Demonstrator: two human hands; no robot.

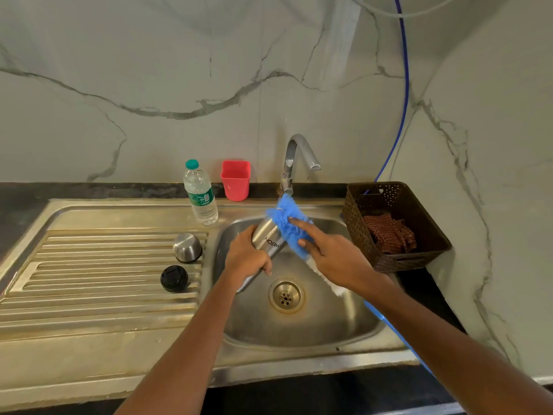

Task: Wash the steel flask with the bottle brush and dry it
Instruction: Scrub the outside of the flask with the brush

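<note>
Both forearms reach in over the sink [299, 366] rim. Above the basin, the steel flask [266, 238] lies tilted, base low and near-left, mouth up toward the tap [291, 157]. The left hand [247, 256] has its grip clamped round the flask's lower body. The right hand [335, 259], index finger straight, pinches the blue bristles of the bottle brush [287, 226] at the mouth. A steel cup [188, 247] and black cap [174, 278] sit left; a basket [398, 262] sits right.
</note>
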